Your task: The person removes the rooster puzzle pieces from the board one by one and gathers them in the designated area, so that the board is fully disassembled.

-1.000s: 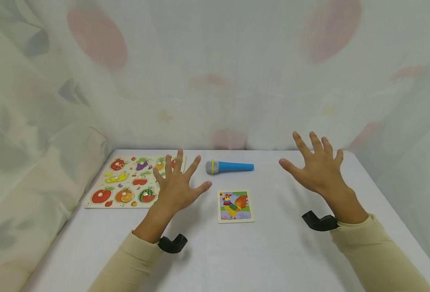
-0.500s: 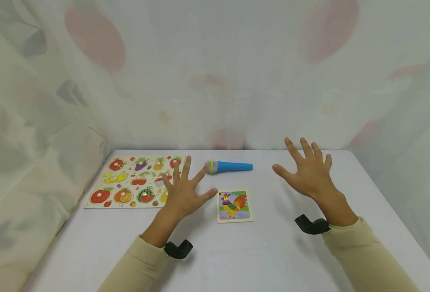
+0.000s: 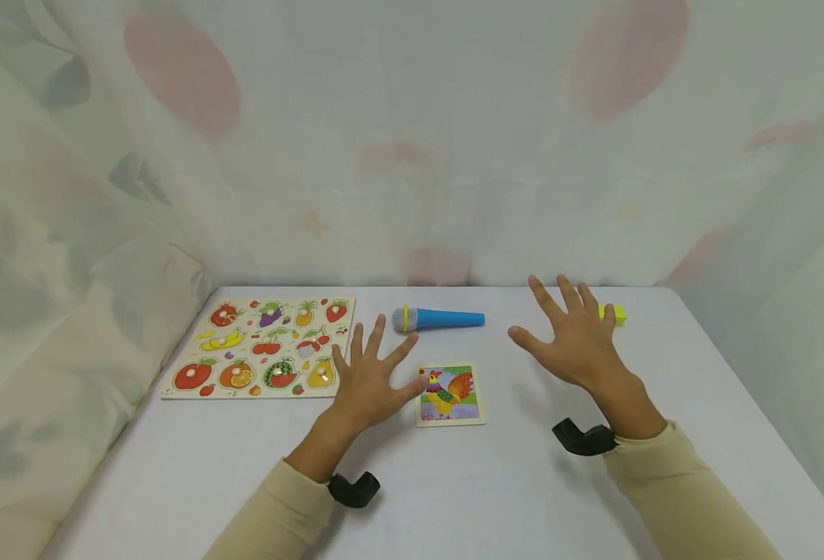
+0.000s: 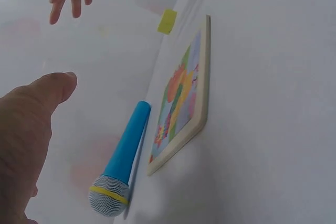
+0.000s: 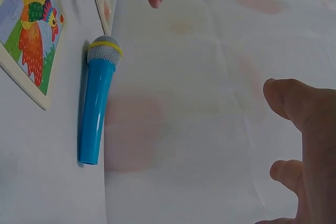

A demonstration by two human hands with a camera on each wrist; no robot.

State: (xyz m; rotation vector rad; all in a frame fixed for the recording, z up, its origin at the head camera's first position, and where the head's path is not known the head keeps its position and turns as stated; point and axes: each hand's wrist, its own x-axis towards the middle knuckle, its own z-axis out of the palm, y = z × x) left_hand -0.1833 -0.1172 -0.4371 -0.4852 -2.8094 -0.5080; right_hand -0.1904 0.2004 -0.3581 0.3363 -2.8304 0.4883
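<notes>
My left hand (image 3: 370, 389) hovers with spread fingers between the fruit puzzle board (image 3: 230, 372) and the rooster puzzle (image 3: 450, 397), its thumb overlapping the rooster puzzle's left edge in the head view. On the right, my right hand (image 3: 580, 346) is held above the table with its fingers spread, holding nothing. Behind it a yellow block (image 3: 619, 314) shows in part; the left wrist view has this yellow block (image 4: 167, 21) beyond the rooster puzzle. A blue toy microphone (image 3: 447, 319) with a grey head and yellow ring lies between the hands, farther back.
A white-covered table (image 3: 496, 498) carries everything. Its back edge meets a pale patterned curtain (image 3: 412, 210), and more cloth (image 3: 55, 311) hangs along the left side. A black wrist mount (image 3: 354, 490) sits on the left wrist, another black mount (image 3: 584, 437) on the right.
Both hands have drifted toward the front of the table, the left one rightward and the right one leftward. The yellow block has come into sight behind the right hand. The puzzles and microphone stay put.
</notes>
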